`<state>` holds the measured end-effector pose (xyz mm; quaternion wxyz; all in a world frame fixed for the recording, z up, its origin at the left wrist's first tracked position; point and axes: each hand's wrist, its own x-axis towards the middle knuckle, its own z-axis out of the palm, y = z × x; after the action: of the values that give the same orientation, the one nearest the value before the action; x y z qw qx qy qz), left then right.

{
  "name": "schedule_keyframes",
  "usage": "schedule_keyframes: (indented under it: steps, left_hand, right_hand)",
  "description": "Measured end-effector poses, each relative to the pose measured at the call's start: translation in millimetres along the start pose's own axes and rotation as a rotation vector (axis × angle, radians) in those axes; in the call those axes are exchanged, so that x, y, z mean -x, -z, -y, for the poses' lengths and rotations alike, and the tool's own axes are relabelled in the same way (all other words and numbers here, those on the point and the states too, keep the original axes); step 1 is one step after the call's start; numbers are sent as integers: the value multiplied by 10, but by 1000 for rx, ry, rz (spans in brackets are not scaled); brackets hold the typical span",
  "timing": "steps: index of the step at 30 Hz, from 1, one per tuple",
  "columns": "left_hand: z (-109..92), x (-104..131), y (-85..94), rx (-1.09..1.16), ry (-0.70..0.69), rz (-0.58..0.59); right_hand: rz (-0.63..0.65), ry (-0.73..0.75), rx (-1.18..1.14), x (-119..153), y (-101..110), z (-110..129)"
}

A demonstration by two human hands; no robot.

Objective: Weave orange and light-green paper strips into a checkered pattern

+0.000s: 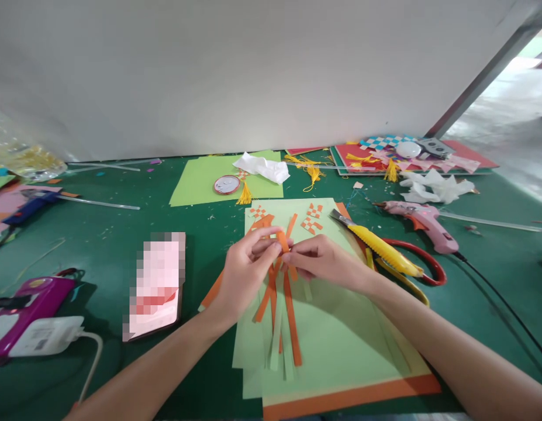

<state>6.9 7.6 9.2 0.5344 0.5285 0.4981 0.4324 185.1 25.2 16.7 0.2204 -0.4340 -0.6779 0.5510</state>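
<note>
My left hand (pixel 248 266) pinches an orange paper strip (pixel 283 241) between thumb and fingers. Close beside it, my right hand (pixel 321 260) is closed, its fingertips at the lower end of the same strip. Both hands are over pale green paper sheets (pixel 341 339). Below them lie loose orange strips (pixel 292 327) and pale green strips (pixel 276 333), fanned toward me. Small orange-and-white woven checkered pieces (pixel 312 225) rest on the sheet beyond my hands. Fingers partly hide the strip ends.
A yellow utility knife (pixel 380 248) lies over red-handled scissors (pixel 439 272) at the right. Beyond is a pink glue gun (pixel 424 222) with its cord. At left are a phone (pixel 159 286) and a purple power strip (pixel 38 310). A round badge with tassel (pixel 227 185) sits toward the wall.
</note>
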Motion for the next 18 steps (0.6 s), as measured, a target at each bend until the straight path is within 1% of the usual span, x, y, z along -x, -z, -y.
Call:
schedule_keyframes:
  steps: [4,11,16,18]
  left_hand:
    - [-22,16,-7,-11,16,-11]
    - [-57,33,-14,36,-1,12]
    - [-40,15,-10,50,8,-11]
    - [-35,5,-4,45,21,-10]
  right_hand:
    - [-21,-23,28,-7,1,-10]
    - [-37,-86,14,-30,-9,-10]
    - [-22,-55,39,-19,-11,-17]
    - [-52,-28,59,-23,15,-27]
